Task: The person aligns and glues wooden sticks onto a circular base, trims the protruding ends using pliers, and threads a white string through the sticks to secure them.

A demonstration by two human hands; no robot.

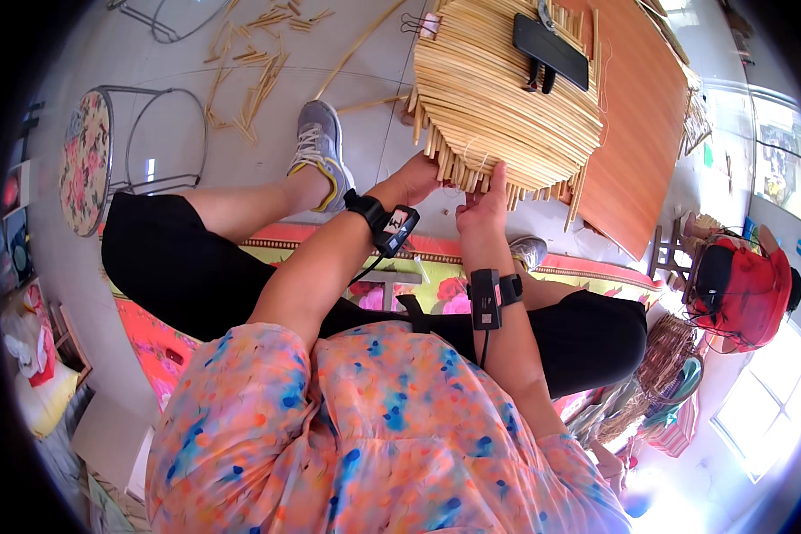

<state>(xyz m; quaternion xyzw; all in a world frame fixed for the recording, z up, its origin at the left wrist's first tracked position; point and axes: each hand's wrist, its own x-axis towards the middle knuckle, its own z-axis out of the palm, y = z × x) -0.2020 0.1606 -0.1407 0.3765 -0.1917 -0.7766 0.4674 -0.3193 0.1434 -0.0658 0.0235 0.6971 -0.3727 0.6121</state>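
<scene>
We see a floral stool [86,160] far left, loose bamboo strips [249,80] on the floor. Left hand [411,181] grips the woven bamboo mat [498,107] at its near edge; right hand [482,212] pinches the strip ends beside it. Black phone [550,51] lies on top.

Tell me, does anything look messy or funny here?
Yes. Loose bamboo sticks lie scattered across the floor beyond the shoe, pointing every way. The woven mat has uneven stick ends poking out along its near edge, where the left hand and right hand touch it. A black phone rests on top.
</scene>
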